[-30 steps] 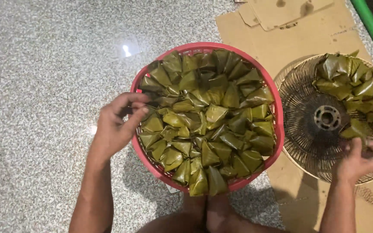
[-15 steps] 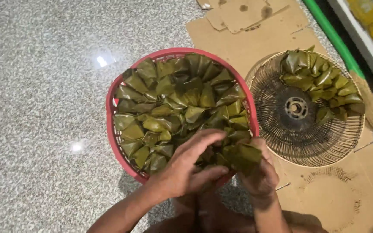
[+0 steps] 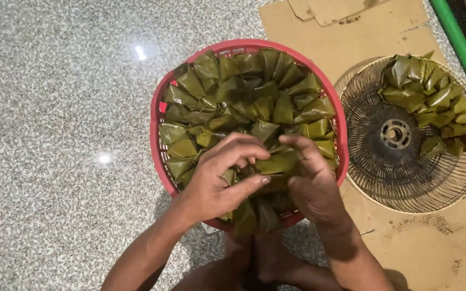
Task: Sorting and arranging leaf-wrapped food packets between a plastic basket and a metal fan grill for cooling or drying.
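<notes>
Both hands meet over the near side of the red basket [image 3: 156,116], which sits on the speckled stone floor [image 3: 55,134] and is packed with green leaf-wrapped parcels [image 3: 244,91]. The left hand [image 3: 217,180] and the right hand [image 3: 311,180] curl their fingers around one leaf parcel [image 3: 276,161] between them, each grip narrow and holding it at the top of the pile. Just right of the basket, a round wire fan guard [image 3: 384,178] lies on flattened cardboard [image 3: 432,248], with more parcels heaped along its far edge.
</notes>
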